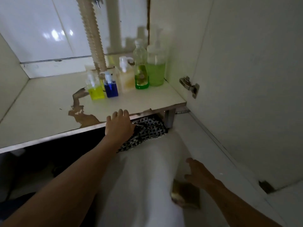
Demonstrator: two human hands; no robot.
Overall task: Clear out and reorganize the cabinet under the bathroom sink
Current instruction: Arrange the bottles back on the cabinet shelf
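Location: a home bathroom, viewed into the open cabinet beneath a sink. Indicators: a ribbed drain hose [94,36] descends from above to the cabinet floor [41,102], whose laminate is peeled and water-stained near the front edge. Glossy white wall tiles [32,30] form the rear surface. Household pump and cap bottles [126,76] containing yellow, blue, cream and green liquids stand grouped at the back right. A concealed door hinge [189,86] is fitted to the open door.
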